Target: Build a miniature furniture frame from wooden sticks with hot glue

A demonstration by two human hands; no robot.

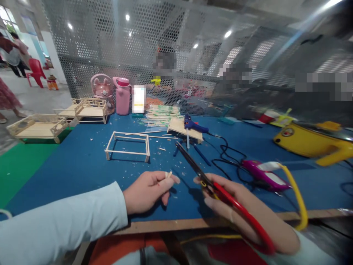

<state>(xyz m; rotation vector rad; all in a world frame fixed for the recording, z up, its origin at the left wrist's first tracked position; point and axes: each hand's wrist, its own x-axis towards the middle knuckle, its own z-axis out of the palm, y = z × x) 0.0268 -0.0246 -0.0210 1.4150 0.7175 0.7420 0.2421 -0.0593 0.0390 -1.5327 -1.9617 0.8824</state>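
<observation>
Between thumb and fingers, my left hand (153,189) pinches a short wooden stick (169,175) above the blue table's front part. To its right, my right hand (223,200) is wrapped round red-handled scissors (215,187), whose dark blades point up and to the left, away from the stick. A rectangular frame of thin sticks (127,151) stands on the table beyond my left hand. Behind the scissors' tips, a blue glue gun (195,125) rests by a small wooden panel (179,129). A pile of thin sticks (161,115) lies farther back.
Wooden miniature beds (40,129) stand at the left. A pink bottle (122,96) and a lit phone (139,98) are by the mesh screen. Black cable, a purple tool (264,176) and a yellow pot (311,141) occupy the right. People stand at far left.
</observation>
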